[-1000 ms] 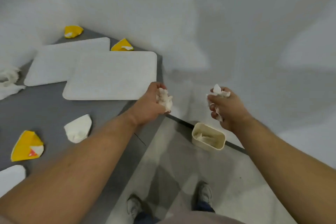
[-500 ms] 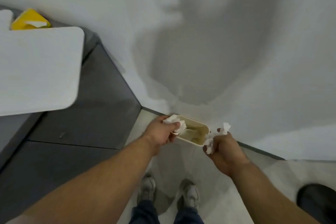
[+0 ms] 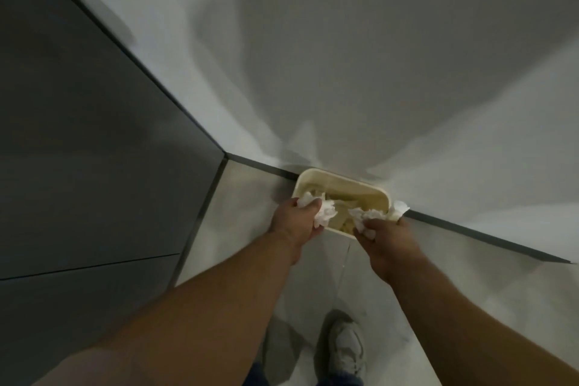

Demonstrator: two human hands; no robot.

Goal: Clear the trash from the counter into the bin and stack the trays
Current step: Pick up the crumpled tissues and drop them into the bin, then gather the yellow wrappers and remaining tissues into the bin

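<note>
- Over the bin (image 3: 313, 171), a cream tub on the floor against the wall, I see two crumpled white paper wads. The left wad (image 3: 327, 215) sits above the near-left rim and the right wad (image 3: 371, 217) above the near-right rim.
- The left grip (image 3: 296, 222) is closed around the left wad, fingers curled. The right grip (image 3: 388, 236) clutches the right wad the same way.
- First risk: a tail of the right wad pokes out past the bin's right corner. Let go here and, I judge, it could catch the rim and spill paper onto the floor (image 3: 250, 229).
- Second risk: both wads hang by the near edge, not the middle. Light paper drifts, so a high release may miss.
- Third risk: paper already lies inside the bin, and more on top may spring back out.
- Fourth risk: a knuckle bumping the rim could shove or tip the light tub.
- Further out, a pale shoe (image 3: 347, 351) stands close by, and a stray wad could land underfoot.
- Tabletop and trays are out of view, so I cannot judge what remains there.
</note>
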